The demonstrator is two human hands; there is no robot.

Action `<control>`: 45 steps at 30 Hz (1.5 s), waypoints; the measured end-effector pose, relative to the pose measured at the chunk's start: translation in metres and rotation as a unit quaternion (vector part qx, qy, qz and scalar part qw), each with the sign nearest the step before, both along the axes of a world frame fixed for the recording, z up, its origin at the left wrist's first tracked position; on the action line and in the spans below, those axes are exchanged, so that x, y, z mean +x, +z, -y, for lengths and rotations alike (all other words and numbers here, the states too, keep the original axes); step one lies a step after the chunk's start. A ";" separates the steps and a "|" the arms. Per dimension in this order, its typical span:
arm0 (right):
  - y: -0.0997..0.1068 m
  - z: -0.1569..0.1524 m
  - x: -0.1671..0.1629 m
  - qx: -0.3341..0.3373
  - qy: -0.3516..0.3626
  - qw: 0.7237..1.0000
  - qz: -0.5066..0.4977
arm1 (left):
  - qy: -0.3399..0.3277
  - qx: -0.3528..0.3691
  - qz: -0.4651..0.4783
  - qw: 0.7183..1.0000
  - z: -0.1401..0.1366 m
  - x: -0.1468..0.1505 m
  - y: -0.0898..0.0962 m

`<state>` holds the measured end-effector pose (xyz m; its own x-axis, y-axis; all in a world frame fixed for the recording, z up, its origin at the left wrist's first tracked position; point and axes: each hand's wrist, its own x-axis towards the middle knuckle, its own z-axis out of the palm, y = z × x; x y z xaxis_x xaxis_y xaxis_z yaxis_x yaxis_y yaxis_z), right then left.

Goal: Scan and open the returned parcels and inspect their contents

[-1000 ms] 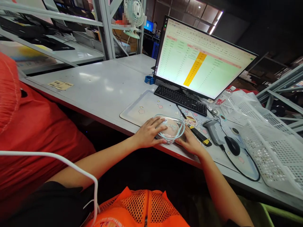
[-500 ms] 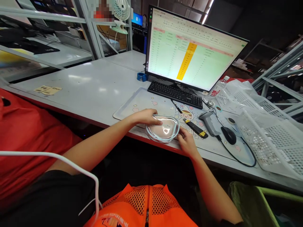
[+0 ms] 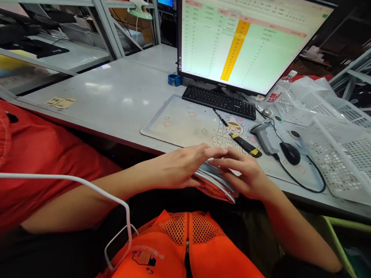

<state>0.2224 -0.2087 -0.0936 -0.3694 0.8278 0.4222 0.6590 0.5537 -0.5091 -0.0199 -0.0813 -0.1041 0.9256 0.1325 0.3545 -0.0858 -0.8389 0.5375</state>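
A shiny, mirror-like rounded object [image 3: 216, 184] with layered, see-through edges is between my hands at the table's front edge. It is tilted, its near side reflects orange, and its exact kind cannot be made out. My left hand [image 3: 189, 164] grips it from the left, fingers over the top and thumb below. On its right side, my right hand [image 3: 246, 173] holds it with bent fingers lying across the upper face. The fingertips of both hands meet above it and cover much of it. Just beyond lies a yellow-and-black box cutter [image 3: 245, 145].
A patterned desk mat [image 3: 174, 119] carries a black keyboard [image 3: 218, 101], a grey barcode scanner [image 3: 264, 138] and a black mouse [image 3: 290, 153]. Behind stands a monitor [image 3: 208, 46]. White perforated baskets [image 3: 342, 154] are at the right, a green bin [image 3: 333, 235] below. A white cable [image 3: 87, 183] crosses at left.
The object has come toward my body and tilted so its edge shows. My left hand moved over its top, and my right fingers moved from its side onto it. The view has dipped.
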 end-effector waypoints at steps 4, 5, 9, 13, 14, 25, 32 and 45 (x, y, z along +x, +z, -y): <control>0.011 -0.003 -0.013 0.038 0.004 0.995 0.088 | 0.017 0.011 -0.003 1.000 0.009 -0.002 0.009; 0.013 -0.003 -0.015 0.043 0.003 0.994 0.101 | 0.021 0.011 -0.001 1.000 0.010 -0.003 0.010; 0.022 -0.006 -0.021 0.044 -0.008 0.989 0.141 | 0.028 -0.007 0.036 0.999 0.004 -0.002 0.007; 0.028 -0.015 -0.024 -0.013 0.011 0.982 0.190 | 0.008 -0.061 0.084 0.995 -0.009 0.006 0.000; 0.029 -0.018 -0.023 -0.033 0.023 0.979 0.201 | 0.001 -0.079 0.083 0.993 -0.012 0.007 -0.001; 0.030 -0.034 -0.016 -0.035 0.017 0.974 0.224 | -0.010 -0.156 0.020 0.987 -0.023 0.019 -0.004; 0.026 -0.041 -0.013 0.029 0.023 0.951 0.306 | 0.033 -0.206 -0.026 0.978 -0.020 0.020 0.001; 0.019 -0.032 -0.012 -0.036 0.092 0.974 0.203 | -0.036 -0.240 -0.117 0.963 -0.015 0.028 0.007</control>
